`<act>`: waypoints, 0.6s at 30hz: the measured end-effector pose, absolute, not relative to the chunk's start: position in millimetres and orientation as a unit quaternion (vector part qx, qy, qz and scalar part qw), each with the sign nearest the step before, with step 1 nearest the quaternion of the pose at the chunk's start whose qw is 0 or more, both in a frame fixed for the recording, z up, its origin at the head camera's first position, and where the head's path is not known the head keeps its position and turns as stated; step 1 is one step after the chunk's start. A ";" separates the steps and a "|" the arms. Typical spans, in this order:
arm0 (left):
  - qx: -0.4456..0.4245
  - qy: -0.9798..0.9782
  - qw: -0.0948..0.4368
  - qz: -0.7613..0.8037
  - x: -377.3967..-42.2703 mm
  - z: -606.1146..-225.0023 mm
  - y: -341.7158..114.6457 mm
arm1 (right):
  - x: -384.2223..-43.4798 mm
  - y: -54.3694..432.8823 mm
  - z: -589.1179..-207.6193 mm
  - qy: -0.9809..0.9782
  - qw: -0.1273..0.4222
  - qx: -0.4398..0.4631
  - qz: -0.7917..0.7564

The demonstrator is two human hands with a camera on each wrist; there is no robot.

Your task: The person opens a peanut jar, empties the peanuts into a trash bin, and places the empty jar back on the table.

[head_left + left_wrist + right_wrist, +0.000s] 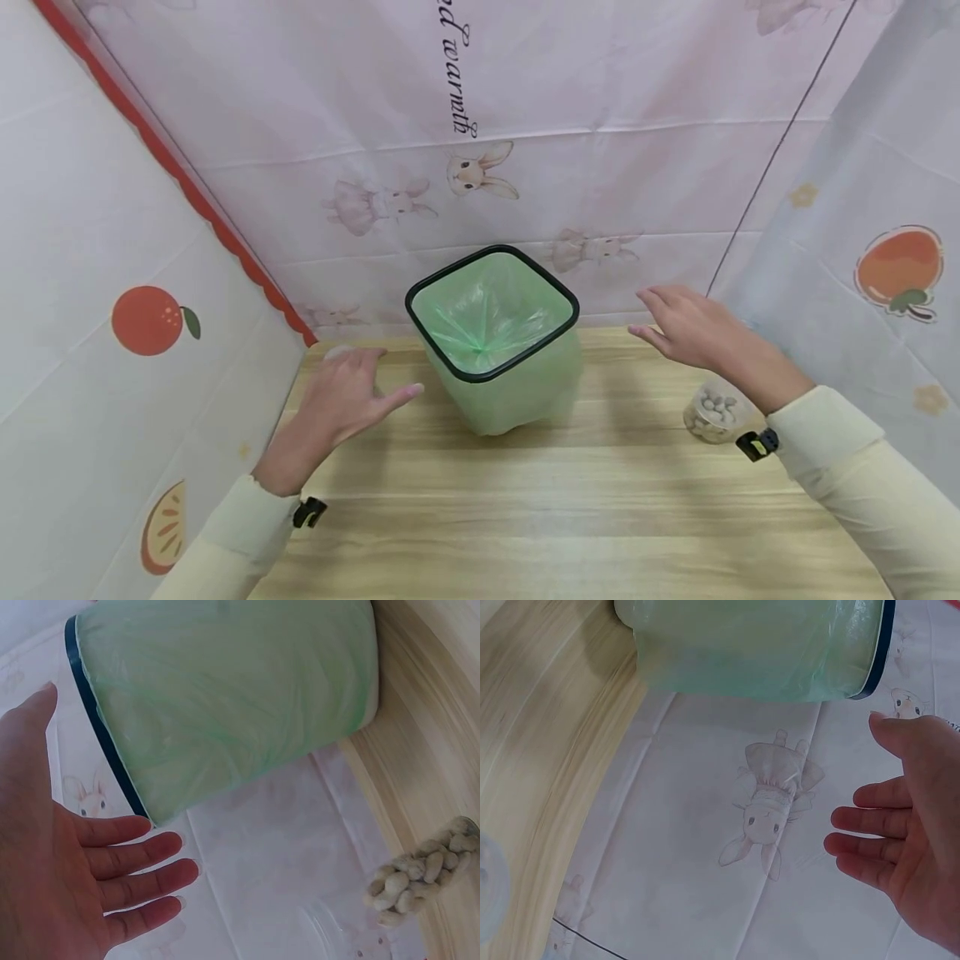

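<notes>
A trash bin lined with a thin green plastic bag stands at the back of the table, its square black rim facing up. Left of it, my left hand hovers with thumb and fingers spread, apart from the bin. On the other side my right hand is held in the air, fingers extended toward the bin and touching nothing. Both palms look bare in the wrist views, where the left hand and right hand show relaxed fingers.
A clear round tub of nuts sits under my right forearm. Peanuts in a clear container lie near the left hand, mostly hidden in the head view. Printed cloth walls enclose the wooden table at back and sides.
</notes>
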State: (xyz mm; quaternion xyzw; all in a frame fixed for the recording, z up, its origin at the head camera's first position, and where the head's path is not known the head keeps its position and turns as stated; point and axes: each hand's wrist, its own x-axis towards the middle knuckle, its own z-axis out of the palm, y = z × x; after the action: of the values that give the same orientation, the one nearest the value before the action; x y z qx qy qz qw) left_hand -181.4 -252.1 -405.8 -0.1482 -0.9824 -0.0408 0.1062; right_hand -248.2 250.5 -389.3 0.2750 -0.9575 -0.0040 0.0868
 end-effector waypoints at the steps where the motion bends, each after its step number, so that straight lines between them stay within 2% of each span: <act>1: -0.149 -0.982 0.109 -0.041 -182.4 -406.5 -250.3 | -248.8 249.0 -388.7 -0.957 0.086 0.276 -0.003; 18: -0.148 -0.979 0.114 -0.086 -192.9 -404.3 -231.0 | -272.1 217.3 -383.5 -0.939 0.125 0.321 0.009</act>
State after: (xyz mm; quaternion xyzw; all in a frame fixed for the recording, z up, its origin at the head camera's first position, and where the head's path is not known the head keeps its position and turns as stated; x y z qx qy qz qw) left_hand -192.9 -231.0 -404.3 -0.1480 -0.9786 -0.0862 0.1143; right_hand -272.1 217.3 -383.5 0.3206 -0.9389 0.0094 0.1248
